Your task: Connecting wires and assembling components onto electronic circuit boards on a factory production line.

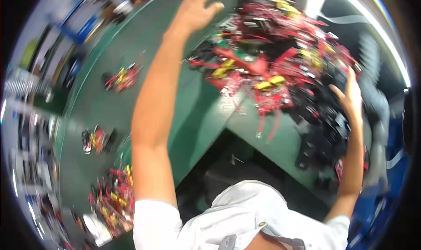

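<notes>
Pile (280,66) — red, wiry, yellow-flecked, blurred | left grip (197,11): spread | right grip (352,97): cannot tell

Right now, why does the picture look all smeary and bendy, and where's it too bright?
In the head view, the red pile and right hand are smeared, likely from motion; in the head view too, edges bend toward the rim because it's fisheye; there also, the light strip, upper right, glares white.

The bare left arm (153,105) stretches far forward, its bare left hand (200,8) angled rightward, fingers and thumb parted. The bare right arm (356,162) bends forward, the blurred bare right hand's (352,96) thumb pointing inward.
</notes>
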